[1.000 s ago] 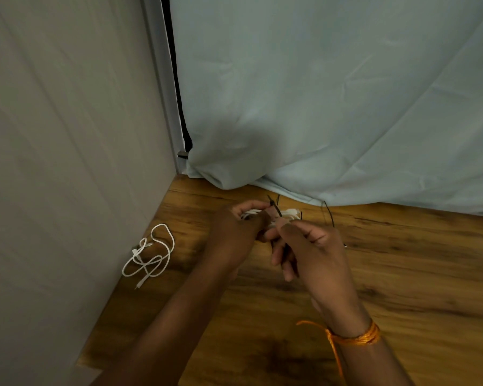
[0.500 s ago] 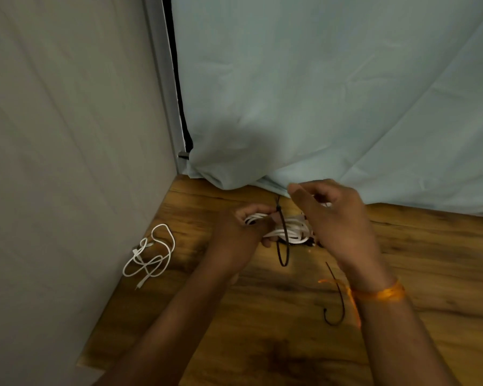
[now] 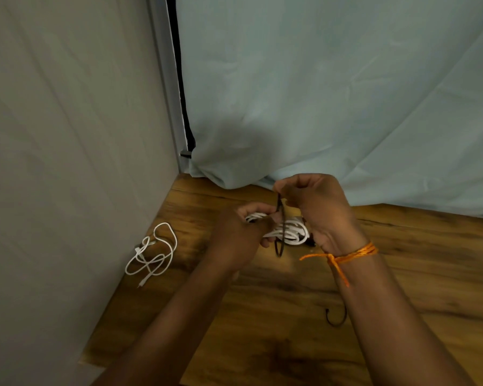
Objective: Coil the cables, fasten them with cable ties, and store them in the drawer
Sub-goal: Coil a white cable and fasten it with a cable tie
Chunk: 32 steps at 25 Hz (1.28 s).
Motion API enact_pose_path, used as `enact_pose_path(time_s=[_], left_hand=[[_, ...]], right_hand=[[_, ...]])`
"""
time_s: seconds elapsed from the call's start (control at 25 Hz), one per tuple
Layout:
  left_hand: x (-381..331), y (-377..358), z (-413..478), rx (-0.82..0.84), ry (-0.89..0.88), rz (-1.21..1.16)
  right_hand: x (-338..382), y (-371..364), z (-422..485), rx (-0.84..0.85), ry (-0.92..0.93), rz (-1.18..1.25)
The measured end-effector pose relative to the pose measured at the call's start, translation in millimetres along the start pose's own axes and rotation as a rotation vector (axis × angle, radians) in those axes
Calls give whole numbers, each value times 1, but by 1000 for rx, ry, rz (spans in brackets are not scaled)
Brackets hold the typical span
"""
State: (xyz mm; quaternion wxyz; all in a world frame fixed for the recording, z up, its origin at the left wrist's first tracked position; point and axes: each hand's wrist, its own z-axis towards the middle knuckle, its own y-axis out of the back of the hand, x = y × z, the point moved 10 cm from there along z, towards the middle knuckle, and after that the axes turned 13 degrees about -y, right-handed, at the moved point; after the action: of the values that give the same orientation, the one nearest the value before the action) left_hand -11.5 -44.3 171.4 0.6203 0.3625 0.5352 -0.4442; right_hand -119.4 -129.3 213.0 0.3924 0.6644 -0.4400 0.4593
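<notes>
One spare black plastic cable tie (image 3: 336, 319) lies curled on the brown wooden tabletop (image 3: 430, 274), partly hidden by the right forearm. Farther out, the left hand (image 3: 240, 235) curls its fingers round a coiled white cable (image 3: 290, 232). The right hand (image 3: 318, 207) pinches the tail of a thin black cable tie (image 3: 281, 240) looped around that coil. To their left, by the grey wall (image 3: 67, 135), a loose white cable (image 3: 151, 252) lies tangled. Pale blue cloth (image 3: 318, 93) hangs behind.

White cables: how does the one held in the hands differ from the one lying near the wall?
The held cable is wound into a tight bundle; the wall-side cable sprawls in loose loops. The left hand grips the held cable; the wall-side cable lies untouched on the table. A black cable tie loops the held cable; the wall-side cable has none. Both are white.
</notes>
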Motion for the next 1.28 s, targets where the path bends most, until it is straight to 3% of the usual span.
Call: enact_pose_path(time_s=[0.16,0.24,0.44,0.6,0.92,1.28], left_hand=[[25,-22,-21,110,94,-14],[28,-23,-21,84,87,-67],[19,-11,-5,24,39,-86],[20,-6,-2,-11,37,-58],[14,-14,-2,70,7,-71],[23,-16,-3,18,88,-125]], right_hand=[[15,35,28,-163,50,119],[10,45,41,-177,7,144],[-21,12,24,101,-118,-180],[-23,-6,-2,287,-51,-89],[-12,4,-2,128,43,-28],[-10,20,9,-60,88,-73]])
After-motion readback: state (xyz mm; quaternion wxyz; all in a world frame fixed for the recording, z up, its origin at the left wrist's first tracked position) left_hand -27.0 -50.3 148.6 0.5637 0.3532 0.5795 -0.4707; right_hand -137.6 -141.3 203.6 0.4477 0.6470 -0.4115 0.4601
